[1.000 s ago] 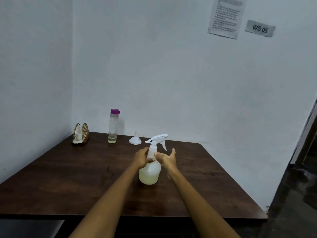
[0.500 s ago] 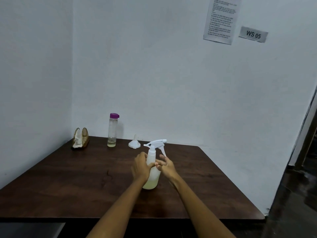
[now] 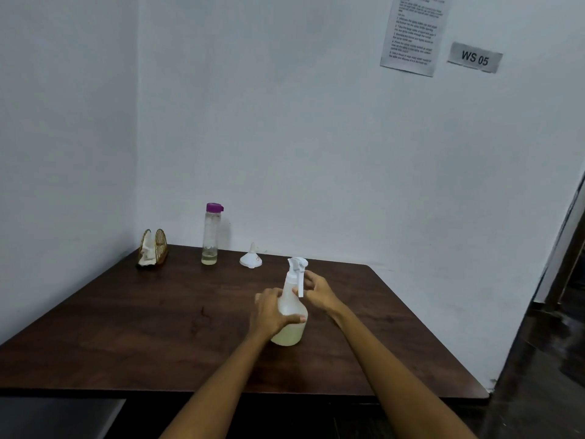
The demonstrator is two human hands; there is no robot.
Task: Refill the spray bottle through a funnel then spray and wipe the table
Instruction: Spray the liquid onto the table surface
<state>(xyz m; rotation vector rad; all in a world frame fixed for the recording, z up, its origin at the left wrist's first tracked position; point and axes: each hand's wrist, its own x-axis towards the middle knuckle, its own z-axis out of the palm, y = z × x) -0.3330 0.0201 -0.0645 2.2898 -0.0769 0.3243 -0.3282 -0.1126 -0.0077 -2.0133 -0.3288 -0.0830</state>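
Observation:
A white spray bottle (image 3: 289, 334) with pale yellowish liquid in its lower part stands upright on the dark wooden table (image 3: 126, 327). My left hand (image 3: 272, 312) grips the bottle's body, thumb across the front. My right hand (image 3: 316, 289) pinches the neck just under the white trigger head (image 3: 297, 264), whose trigger points toward me. A white funnel (image 3: 250, 258) lies mouth-down near the wall. A clear bottle with a purple cap (image 3: 211, 236) stands left of the funnel, a little liquid at its bottom.
A wicker holder with a crumpled white cloth (image 3: 152, 248) sits in the table's back left corner. White walls close the back and left. A printed sheet (image 3: 411, 33) and a "WS 05" label (image 3: 474, 58) hang on the wall. Dark floor lies to the right.
My left hand slid down from the neck and now grips the bottle's body. The trigger head has turned from pointing right to facing me. The right hand stays at the neck.

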